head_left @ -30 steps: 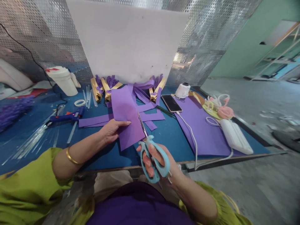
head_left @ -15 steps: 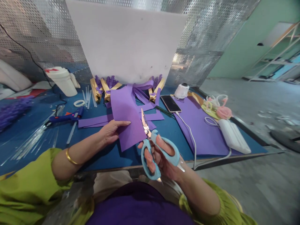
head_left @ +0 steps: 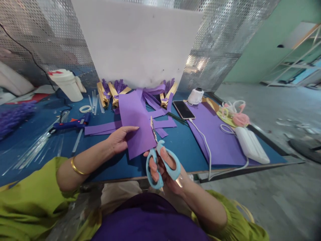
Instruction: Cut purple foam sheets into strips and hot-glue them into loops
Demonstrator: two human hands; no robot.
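Over the blue table point(head_left: 185, 147), your left hand point(head_left: 120, 139) pinches the purple sheet point(head_left: 136, 125); keep it taut. Your right hand point(head_left: 165, 169), fingers through the handles, works the scissors point(head_left: 157, 157) along its right edge; take long strokes. The white jar point(head_left: 66, 85) stays capped, contents hidden.

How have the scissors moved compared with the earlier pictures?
Yes. The scissors in the right hand shifted slightly left since half a second ago, away from the white cable, handles closer together.
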